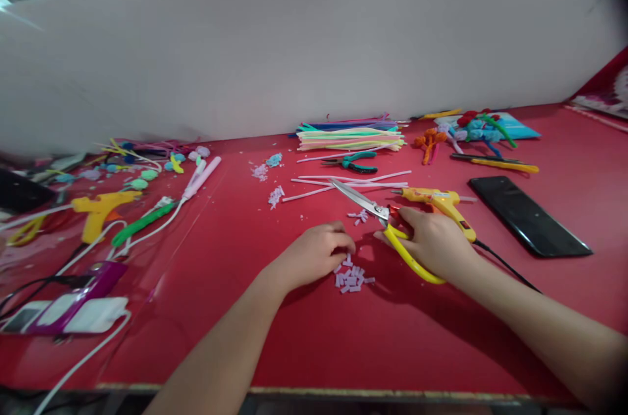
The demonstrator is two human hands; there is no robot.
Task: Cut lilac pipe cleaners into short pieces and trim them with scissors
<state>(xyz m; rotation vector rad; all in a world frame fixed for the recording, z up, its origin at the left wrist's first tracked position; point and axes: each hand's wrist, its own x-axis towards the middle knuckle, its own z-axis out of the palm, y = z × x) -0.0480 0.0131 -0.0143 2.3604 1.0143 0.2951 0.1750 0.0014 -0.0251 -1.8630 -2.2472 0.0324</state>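
Observation:
My right hand grips a pair of scissors with yellow handles, its blades pointing up and to the left. Beside a loose pile of short lilac pipe cleaner pieces, my left hand rests low over the table with curled fingers. Thumb and fingertips come together at the pile's upper edge; whatever is between them is hidden. A smaller cluster of lilac pieces lies under the blades. Just beyond the scissors are several long pale pink pipe cleaners.
Teal-handled pliers and a bundle of coloured pipe cleaners lie at the back. A yellow glue gun and a black phone are on the right. Another glue gun, cables and a purple power strip crowd the left.

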